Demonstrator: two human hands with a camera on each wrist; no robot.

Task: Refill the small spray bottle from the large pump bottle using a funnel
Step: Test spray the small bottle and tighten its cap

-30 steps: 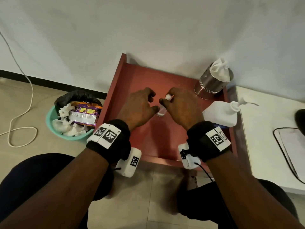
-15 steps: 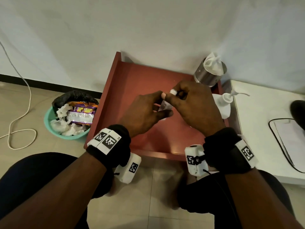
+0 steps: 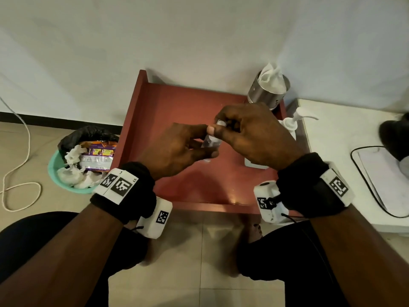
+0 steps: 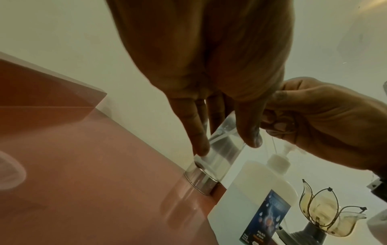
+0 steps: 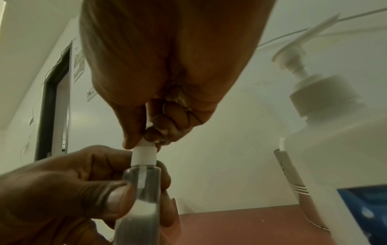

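The small spray bottle (image 3: 211,141) is held up over the middle of the red tabletop (image 3: 155,111), between the two hands. The left hand (image 3: 174,149) grips its clear body, thumb on one side and fingers on the other. The right hand (image 3: 250,136) pinches the white spray cap (image 5: 144,154) at the top between thumb and curled fingers. From the right wrist view, liquid fills only the lower part of the clear body, and a thin white tube runs down inside from the cap.

The large pump bottle (image 3: 290,127) stands at the right edge of the tabletop, just behind the right hand and partly hidden by it; its white pump head points right. From the left wrist view it shows a blue label on its pale side. A metal canister (image 3: 267,91) with white tissue (image 3: 271,74) sticking out sits at the back right corner, near the pump bottle.

On the floor to the left, a green basin (image 3: 66,185) lined with a black bag holds crumpled tissues and a purple wrapper, and a white cord (image 3: 20,156) loops beside it. A white surface (image 3: 345,140) adjoins the tabletop on the right.
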